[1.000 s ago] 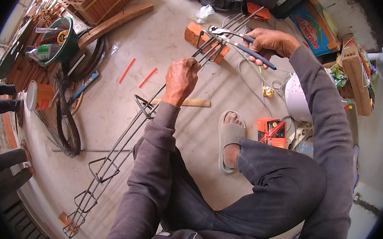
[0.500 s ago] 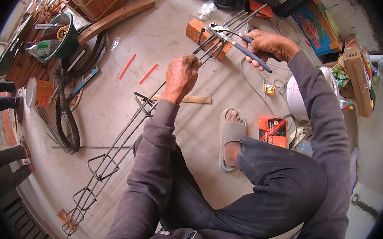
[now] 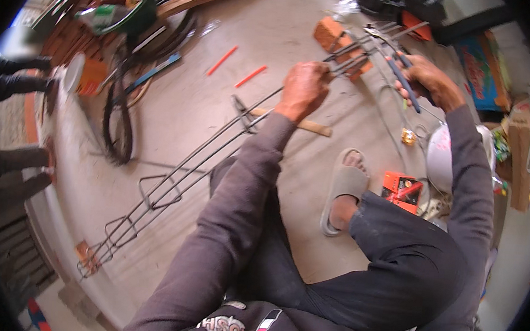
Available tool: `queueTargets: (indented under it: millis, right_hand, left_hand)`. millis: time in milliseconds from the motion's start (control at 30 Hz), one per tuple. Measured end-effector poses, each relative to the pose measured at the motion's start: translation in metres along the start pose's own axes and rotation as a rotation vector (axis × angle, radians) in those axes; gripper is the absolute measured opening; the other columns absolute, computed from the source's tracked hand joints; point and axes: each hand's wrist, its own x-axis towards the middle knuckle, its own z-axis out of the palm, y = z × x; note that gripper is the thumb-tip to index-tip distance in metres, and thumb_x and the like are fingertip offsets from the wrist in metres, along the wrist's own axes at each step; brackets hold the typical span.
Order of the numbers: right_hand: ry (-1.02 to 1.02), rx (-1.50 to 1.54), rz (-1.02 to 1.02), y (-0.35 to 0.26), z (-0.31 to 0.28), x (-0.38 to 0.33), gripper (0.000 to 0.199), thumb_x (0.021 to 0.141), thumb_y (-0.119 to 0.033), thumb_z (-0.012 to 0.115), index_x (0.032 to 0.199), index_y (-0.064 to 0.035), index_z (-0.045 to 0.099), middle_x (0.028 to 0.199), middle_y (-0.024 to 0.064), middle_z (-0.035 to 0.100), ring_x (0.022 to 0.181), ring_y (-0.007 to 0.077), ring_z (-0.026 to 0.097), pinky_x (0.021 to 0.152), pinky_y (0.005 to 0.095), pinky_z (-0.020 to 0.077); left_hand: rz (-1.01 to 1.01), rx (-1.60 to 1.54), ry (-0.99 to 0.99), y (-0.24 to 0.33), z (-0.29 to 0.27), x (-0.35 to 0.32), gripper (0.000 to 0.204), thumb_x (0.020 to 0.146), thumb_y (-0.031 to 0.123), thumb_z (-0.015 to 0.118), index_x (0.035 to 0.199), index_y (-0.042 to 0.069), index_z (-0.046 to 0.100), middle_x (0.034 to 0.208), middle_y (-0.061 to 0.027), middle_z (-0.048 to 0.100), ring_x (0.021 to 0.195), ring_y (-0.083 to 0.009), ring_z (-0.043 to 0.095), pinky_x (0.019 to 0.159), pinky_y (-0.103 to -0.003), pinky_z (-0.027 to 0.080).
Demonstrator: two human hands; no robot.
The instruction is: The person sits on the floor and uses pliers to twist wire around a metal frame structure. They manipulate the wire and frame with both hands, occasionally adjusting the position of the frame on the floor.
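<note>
A long cage of thin steel rebar (image 3: 153, 205), with bent square stirrups around its bars, runs diagonally from the lower left to the upper right. My left hand (image 3: 306, 89) is closed around its bars, short of an orange brick (image 3: 329, 35) under the far end. In my right hand (image 3: 432, 82) is a pair of pincers (image 3: 404, 83) with dark blue handles. Their metal jaws are at the bars above the brick; blur hides whether they grip wire there. A wooden stick (image 3: 314, 128) lies on the floor beneath the cage.
At the left are a green tub (image 3: 142, 9) of tools, an orange bucket (image 3: 90, 76) and coiled black wire (image 3: 117, 130). Two red straw-like pieces (image 3: 251, 76) lie mid-floor. A red box (image 3: 401, 190) sits right of my sandalled foot (image 3: 346, 186). Other people's legs (image 3: 16, 160) show far left.
The whole view has shifted, so floor things appear further right and turned. My left hand keeps its hold on the bars, and the pincers stay in my right hand near the brick.
</note>
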Motion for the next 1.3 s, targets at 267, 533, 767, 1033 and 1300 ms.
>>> queueTargets:
  millis: [267, 533, 767, 1033, 1300]
  right_hand:
    - [-0.112, 0.083, -0.104, 0.011, 0.02, -0.035, 0.052, 0.081, -0.011, 0.056, 0.13, 0.0019, 0.047, 0.078, 0.0092, 0.065, 0.055, 0.0153, 0.064, 0.05, 0.0319, 0.0566]
    - [-0.211, 0.047, 0.06, 0.071, 0.062, -0.081, 0.055, 0.072, -0.008, 0.056, 0.125, 0.005, 0.056, 0.08, 0.0108, 0.066, 0.058, 0.0146, 0.065, 0.054, 0.0269, 0.0533]
    - [-0.121, -0.663, -0.394, 0.144, 0.132, -0.036, 0.05, 0.076, -0.008, 0.059, 0.125, -0.0021, 0.06, 0.088, 0.0151, 0.067, 0.074, 0.0282, 0.068, 0.069, 0.0374, 0.0541]
    - [-0.043, -0.826, -0.487, 0.177, 0.177, -0.02, 0.045, 0.081, -0.01, 0.064, 0.125, -0.0087, 0.059, 0.104, 0.0184, 0.066, 0.098, 0.0373, 0.065, 0.087, 0.0466, 0.0515]
    - [0.054, -1.047, -0.518, 0.181, 0.189, -0.025, 0.061, 0.076, -0.011, 0.073, 0.134, -0.0111, 0.052, 0.098, 0.0131, 0.056, 0.094, 0.0331, 0.062, 0.082, 0.0457, 0.0518]
  left_hand:
    - [-0.091, -0.011, -0.027, 0.008, -0.006, -0.003, 0.018, 0.087, 0.019, 0.064, 0.09, 0.004, 0.073, 0.086, -0.0199, 0.07, 0.084, -0.0406, 0.067, 0.078, -0.049, 0.053]
    - [-0.045, 0.125, 0.039, 0.015, -0.016, -0.006, 0.016, 0.087, 0.015, 0.064, 0.091, 0.003, 0.073, 0.093, -0.0192, 0.071, 0.084, -0.0392, 0.068, 0.077, -0.047, 0.054]
    - [0.174, -0.005, 0.155, -0.015, -0.129, -0.021, 0.016, 0.09, 0.016, 0.068, 0.096, 0.002, 0.073, 0.089, -0.0146, 0.072, 0.078, -0.0263, 0.07, 0.075, -0.036, 0.055]
    - [-0.188, -0.063, 0.095, -0.04, -0.152, -0.135, 0.017, 0.085, 0.013, 0.076, 0.087, -0.003, 0.069, 0.071, -0.0161, 0.068, 0.064, -0.0309, 0.066, 0.066, -0.037, 0.053]
    - [-0.2, 0.089, 0.115, -0.028, -0.105, -0.152, 0.021, 0.082, 0.014, 0.081, 0.085, -0.001, 0.067, 0.072, -0.0149, 0.068, 0.065, -0.0259, 0.068, 0.06, -0.035, 0.052]
